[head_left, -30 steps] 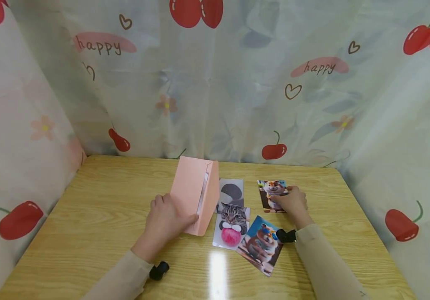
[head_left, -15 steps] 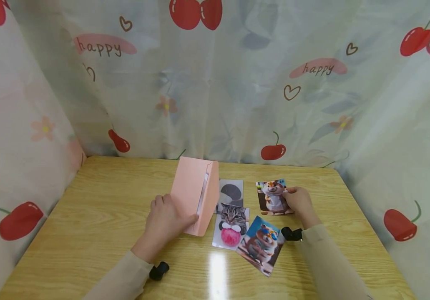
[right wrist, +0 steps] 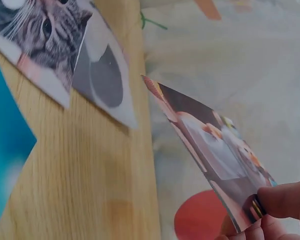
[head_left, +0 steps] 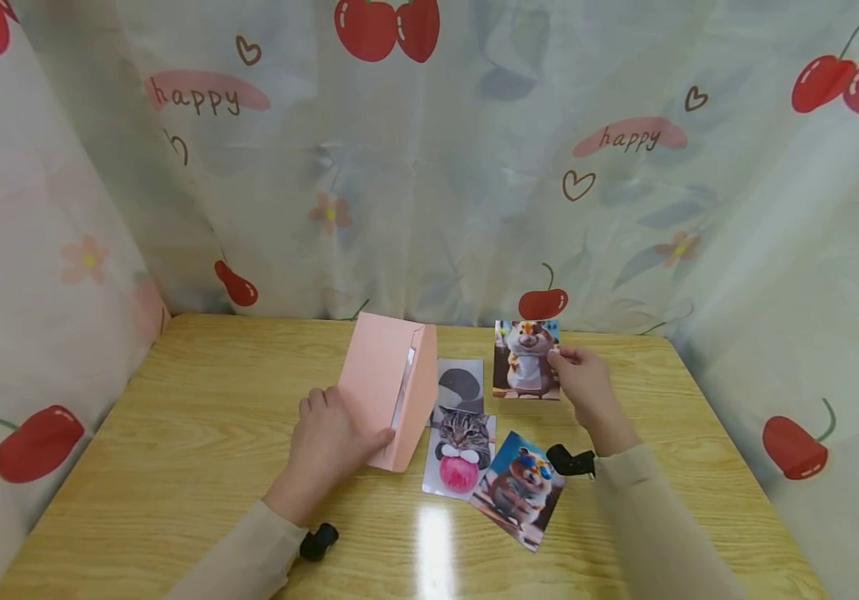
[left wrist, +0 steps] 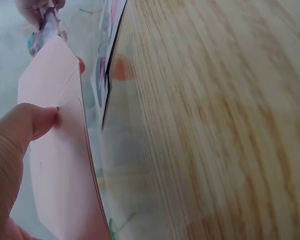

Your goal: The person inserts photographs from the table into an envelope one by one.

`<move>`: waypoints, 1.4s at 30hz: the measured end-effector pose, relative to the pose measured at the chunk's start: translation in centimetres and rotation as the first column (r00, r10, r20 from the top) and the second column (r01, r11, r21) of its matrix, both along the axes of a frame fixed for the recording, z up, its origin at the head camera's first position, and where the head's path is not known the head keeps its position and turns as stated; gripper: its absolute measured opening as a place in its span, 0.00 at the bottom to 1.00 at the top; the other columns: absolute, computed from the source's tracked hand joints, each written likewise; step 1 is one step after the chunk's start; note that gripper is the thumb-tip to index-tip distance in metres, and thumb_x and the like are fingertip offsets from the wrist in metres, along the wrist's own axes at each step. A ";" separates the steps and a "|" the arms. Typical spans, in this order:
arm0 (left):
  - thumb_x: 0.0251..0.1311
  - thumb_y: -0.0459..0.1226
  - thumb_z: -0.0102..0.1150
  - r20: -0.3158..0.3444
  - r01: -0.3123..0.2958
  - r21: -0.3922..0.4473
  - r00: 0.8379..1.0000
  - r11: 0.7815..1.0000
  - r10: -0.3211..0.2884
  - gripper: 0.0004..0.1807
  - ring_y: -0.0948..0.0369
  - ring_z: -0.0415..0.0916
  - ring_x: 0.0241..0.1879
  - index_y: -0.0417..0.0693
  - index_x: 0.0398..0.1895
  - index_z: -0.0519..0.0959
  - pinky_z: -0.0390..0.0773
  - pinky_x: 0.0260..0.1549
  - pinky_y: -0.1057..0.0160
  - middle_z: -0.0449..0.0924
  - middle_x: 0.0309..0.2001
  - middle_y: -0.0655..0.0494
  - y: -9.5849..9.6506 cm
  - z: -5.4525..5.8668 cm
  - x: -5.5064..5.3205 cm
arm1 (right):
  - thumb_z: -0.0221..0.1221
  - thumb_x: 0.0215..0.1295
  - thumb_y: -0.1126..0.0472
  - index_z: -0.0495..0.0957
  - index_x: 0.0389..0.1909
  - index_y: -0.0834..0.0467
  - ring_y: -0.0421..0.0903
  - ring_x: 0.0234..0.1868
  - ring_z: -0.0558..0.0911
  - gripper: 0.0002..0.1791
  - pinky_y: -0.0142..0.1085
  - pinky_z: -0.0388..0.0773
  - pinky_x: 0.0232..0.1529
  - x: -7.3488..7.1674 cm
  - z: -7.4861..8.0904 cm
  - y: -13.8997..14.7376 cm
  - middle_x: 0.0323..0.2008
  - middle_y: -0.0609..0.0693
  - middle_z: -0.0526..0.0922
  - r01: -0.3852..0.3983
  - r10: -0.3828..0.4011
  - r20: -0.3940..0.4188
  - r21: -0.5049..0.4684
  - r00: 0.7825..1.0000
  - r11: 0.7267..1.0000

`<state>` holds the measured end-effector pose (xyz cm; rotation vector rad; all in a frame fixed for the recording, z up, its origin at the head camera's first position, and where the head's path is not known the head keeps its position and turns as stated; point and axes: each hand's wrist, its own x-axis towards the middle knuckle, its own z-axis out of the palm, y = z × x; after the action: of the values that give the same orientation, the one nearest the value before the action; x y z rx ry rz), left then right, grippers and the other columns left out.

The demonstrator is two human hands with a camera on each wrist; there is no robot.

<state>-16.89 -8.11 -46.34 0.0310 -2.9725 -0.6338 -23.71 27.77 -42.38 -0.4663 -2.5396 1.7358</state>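
Note:
My left hand (head_left: 335,442) grips a pink envelope (head_left: 378,367) by its lower left part, thumb on the near face. The envelope's flap stands out to the right, and a whitish strip shows along its slot. Between thumb and fingers of my right hand (head_left: 590,392) is a photo card (head_left: 526,360) of a hamster in a white apron, pinched at its right edge. The right wrist view shows this hamster card (right wrist: 215,150) raised and tilted, with the thumb on its picture side. On the table lie a cat card (head_left: 461,458) and a hamster card with blue glasses (head_left: 519,492).
A grey card (head_left: 462,383) lies partly under the cat card, right beside the envelope. The wooden table (head_left: 197,433) ends at a patterned curtain (head_left: 414,208) at the back, and curtains also hang at both sides.
My right hand has lifted the apron hamster card off the table, turning it more upright and bringing it up and slightly left. My left hand and the envelope have stayed in place.

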 end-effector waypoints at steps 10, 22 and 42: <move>0.34 0.71 0.66 -0.042 -0.006 -0.099 0.999 0.995 0.002 0.58 0.45 0.65 0.40 0.25 0.49 0.67 0.76 0.32 0.50 0.67 0.41 0.35 0.5 -0.4 0.0 | 0.53 0.73 0.56 0.70 0.57 0.65 0.48 0.46 0.76 0.20 0.33 0.76 0.43 0.8 2.0 -5.1 0.50 0.58 0.76 -0.012 -0.013 -0.133 -0.189 0.991 0.982; 0.35 0.72 0.65 -0.048 0.001 -0.166 0.999 0.986 -0.009 0.58 0.45 0.66 0.39 0.24 0.48 0.67 0.78 0.30 0.50 0.66 0.39 0.36 1.3 0.5 0.1 | 0.60 0.67 0.57 0.75 0.42 0.63 0.49 0.35 0.76 0.13 0.34 0.76 0.32 1.2 0.0 -10.3 0.35 0.55 0.76 0.015 -0.090 -0.273 -0.268 0.958 0.963; 0.38 0.73 0.61 -0.076 0.012 -0.145 0.997 0.989 -0.023 0.58 0.44 0.66 0.39 0.22 0.46 0.67 0.75 0.34 0.51 0.67 0.39 0.34 1.3 0.2 0.0 | 0.61 0.65 0.59 0.75 0.35 0.61 0.46 0.25 0.76 0.09 0.34 0.76 0.23 1.8 -2.2 -13.0 0.29 0.55 0.77 0.004 -0.069 -0.394 -0.162 0.917 0.987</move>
<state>-16.93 -6.79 -46.12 -0.0302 -2.9371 -0.4092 -21.88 14.74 -44.55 -0.1391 -2.1096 1.8064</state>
